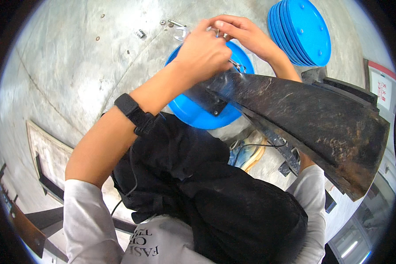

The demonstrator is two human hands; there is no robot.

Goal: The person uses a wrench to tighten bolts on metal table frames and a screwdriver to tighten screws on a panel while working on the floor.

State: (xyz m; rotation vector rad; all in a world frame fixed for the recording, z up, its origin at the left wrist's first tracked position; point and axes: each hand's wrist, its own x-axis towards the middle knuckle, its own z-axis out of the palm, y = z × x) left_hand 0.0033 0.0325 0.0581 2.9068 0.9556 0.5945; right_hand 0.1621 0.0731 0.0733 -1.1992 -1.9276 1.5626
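Fingertips (220, 23) of your right hand (250, 37) are drawn in close, right up against your left hand (205, 52), with a small metal piece (217, 32) poking out where the two meet. Honestly can't tell which hand has the pinch on it, it's kinda blurry there. Your left fingers look curled in, knuckles toward the camera, so whatever's inside that grip is hidden.

You've also got a silver open-ended wrench head (180, 34) showing just at the outer side of your left hand, and some shiny hardware (237, 66) by its lower edge. Can't say if those two are the same tool.

That big black metal part (312, 119) runs from under your hands out to the right, over your right forearm, scuffed up with brownish marks at the wide end. Its near end, flat with a small hole, sits above the blue round tray (185, 112) on the concrete floor (75, 79).

Up top right there's a stack of blue discs (308, 35). Left of your hands you've got a short metal fitting (141, 33) and a couple of little nuts (163, 22) on the floor. Black strap (130, 110) on your left wrist, btw.
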